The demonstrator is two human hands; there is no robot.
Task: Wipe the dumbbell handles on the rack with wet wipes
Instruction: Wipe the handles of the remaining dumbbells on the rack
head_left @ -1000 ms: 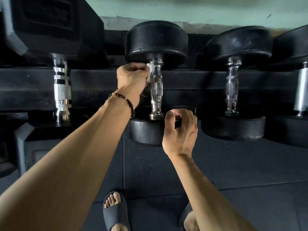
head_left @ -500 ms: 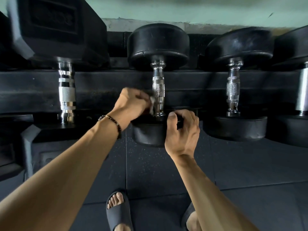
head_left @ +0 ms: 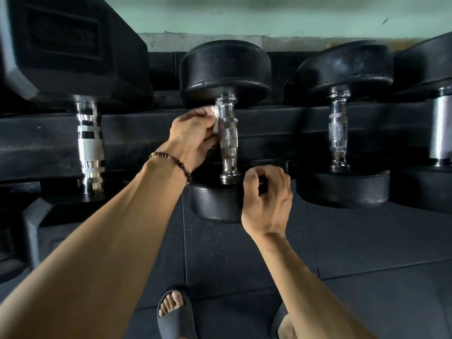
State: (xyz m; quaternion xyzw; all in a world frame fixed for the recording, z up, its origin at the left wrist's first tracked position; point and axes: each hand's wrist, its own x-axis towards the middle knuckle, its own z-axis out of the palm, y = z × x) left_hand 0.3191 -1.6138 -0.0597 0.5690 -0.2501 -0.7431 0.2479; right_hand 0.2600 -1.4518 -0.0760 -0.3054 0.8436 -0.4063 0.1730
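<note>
The left hand [head_left: 193, 135] pinches a white wipe [head_left: 215, 116] against the left side of the chrome handle [head_left: 228, 138] of the middle dumbbell [head_left: 225, 69], near its far end. The right hand [head_left: 267, 199] grips the rim of that dumbbell's near weight [head_left: 215, 204], fingers curled over the edge. The dumbbell lies on the black rack [head_left: 146, 133] between neighbouring dumbbells.

Pale green wall [head_left: 293, 13] w/ worn whitish base strip [head_left: 208, 41]; dark speckled rubber floor tiles [head_left: 367, 241], prob. dim light.
</note>
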